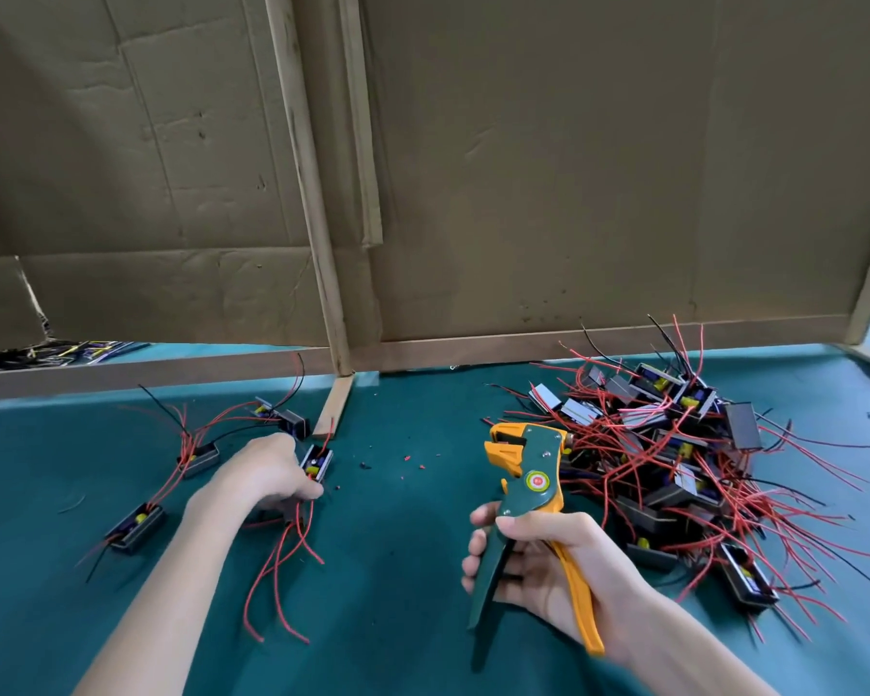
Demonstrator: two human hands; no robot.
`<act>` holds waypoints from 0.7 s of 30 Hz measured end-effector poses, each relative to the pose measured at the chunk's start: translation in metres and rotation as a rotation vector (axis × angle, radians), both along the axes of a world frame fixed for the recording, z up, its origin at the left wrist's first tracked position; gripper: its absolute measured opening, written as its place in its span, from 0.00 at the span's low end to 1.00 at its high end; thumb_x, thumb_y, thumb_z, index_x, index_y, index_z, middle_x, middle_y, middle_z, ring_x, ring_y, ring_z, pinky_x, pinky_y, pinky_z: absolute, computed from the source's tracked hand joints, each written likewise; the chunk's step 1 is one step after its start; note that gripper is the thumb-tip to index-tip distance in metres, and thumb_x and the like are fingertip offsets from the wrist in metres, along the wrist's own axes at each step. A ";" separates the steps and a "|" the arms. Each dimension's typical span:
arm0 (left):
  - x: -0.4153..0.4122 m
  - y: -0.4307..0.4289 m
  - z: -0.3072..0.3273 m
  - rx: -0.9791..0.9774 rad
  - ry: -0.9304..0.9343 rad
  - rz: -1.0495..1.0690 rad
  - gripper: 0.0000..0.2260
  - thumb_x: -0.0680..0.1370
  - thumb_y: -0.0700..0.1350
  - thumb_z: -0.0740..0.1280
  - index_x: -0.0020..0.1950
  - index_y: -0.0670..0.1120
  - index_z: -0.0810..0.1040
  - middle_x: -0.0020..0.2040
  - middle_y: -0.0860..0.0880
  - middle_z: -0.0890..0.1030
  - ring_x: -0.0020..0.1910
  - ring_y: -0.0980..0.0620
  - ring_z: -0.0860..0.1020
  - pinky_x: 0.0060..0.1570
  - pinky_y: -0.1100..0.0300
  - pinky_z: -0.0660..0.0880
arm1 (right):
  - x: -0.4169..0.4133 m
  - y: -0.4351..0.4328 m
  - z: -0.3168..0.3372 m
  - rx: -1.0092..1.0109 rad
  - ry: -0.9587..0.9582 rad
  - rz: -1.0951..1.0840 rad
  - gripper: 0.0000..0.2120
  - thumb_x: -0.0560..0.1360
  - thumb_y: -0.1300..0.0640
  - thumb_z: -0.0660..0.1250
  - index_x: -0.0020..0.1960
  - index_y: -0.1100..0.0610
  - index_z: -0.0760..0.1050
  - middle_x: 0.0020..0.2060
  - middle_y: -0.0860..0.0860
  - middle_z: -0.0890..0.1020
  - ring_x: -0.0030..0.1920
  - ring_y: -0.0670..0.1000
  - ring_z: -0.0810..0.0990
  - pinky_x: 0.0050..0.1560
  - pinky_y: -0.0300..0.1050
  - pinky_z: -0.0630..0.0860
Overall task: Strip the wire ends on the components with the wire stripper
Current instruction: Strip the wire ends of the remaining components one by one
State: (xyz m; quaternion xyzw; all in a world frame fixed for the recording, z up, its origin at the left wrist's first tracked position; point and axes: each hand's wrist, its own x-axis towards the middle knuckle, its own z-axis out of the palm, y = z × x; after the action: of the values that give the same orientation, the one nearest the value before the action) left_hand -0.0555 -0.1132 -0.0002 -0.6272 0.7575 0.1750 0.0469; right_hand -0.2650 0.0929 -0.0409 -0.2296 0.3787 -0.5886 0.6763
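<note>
On the green cloth-covered bench [413, 555], the work looks to be at an early stage. To the right lies a large tangled pile [674, 469] of small black box-shaped components with red and black wires, and it probably still waits its turn. To the far left three like components lie apart from one another, one [285, 419] farthest, one [199, 459] in the middle and one [136, 527] nearest; these are likely finished, though whether their wire ends are bare is too small to tell. Small red scraps of insulation [413, 462] on the cloth between the hands suggest that some stripping is done. The left hand [267, 469] has its fingers curled onto a further black component [317, 462], whose red wires trail toward the near edge. The right hand [538, 560] grips the handles of the green and yellow wire stripper [533, 474], held upright above the bench just left of the pile, its jaws parted with no wire between them. So the greater part of the task remains.
</note>
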 end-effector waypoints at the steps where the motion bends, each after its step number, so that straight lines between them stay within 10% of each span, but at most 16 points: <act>1: 0.001 0.000 0.001 0.034 0.041 0.004 0.16 0.73 0.47 0.73 0.37 0.44 0.67 0.34 0.48 0.72 0.32 0.51 0.70 0.33 0.61 0.68 | 0.000 0.000 0.000 -0.003 0.001 0.002 0.10 0.63 0.66 0.68 0.43 0.67 0.82 0.39 0.65 0.79 0.39 0.63 0.81 0.43 0.56 0.81; 5: 0.005 0.003 0.005 0.210 0.182 0.030 0.13 0.73 0.35 0.72 0.41 0.44 0.68 0.45 0.41 0.80 0.40 0.47 0.80 0.47 0.52 0.82 | 0.000 0.001 -0.001 0.003 0.008 0.008 0.11 0.63 0.66 0.69 0.45 0.67 0.81 0.40 0.65 0.79 0.39 0.64 0.81 0.44 0.57 0.80; 9: 0.010 0.007 0.011 0.281 0.340 0.034 0.13 0.72 0.28 0.71 0.45 0.41 0.70 0.48 0.38 0.79 0.40 0.44 0.83 0.38 0.55 0.82 | 0.001 0.002 0.000 0.000 0.010 0.019 0.10 0.64 0.65 0.68 0.43 0.66 0.82 0.39 0.64 0.79 0.39 0.63 0.81 0.43 0.56 0.81; 21: -0.023 0.036 0.012 0.476 0.657 -0.322 0.19 0.75 0.30 0.67 0.63 0.43 0.70 0.49 0.45 0.85 0.42 0.50 0.82 0.44 0.63 0.78 | 0.001 0.004 0.003 0.013 -0.018 0.026 0.13 0.64 0.71 0.67 0.48 0.68 0.78 0.40 0.65 0.78 0.38 0.64 0.80 0.42 0.56 0.81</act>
State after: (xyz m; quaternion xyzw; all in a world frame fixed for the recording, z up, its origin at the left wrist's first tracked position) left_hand -0.0784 -0.0771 0.0120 -0.3837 0.7590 0.5253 -0.0266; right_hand -0.2641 0.0967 -0.0382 -0.2248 0.3733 -0.5794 0.6888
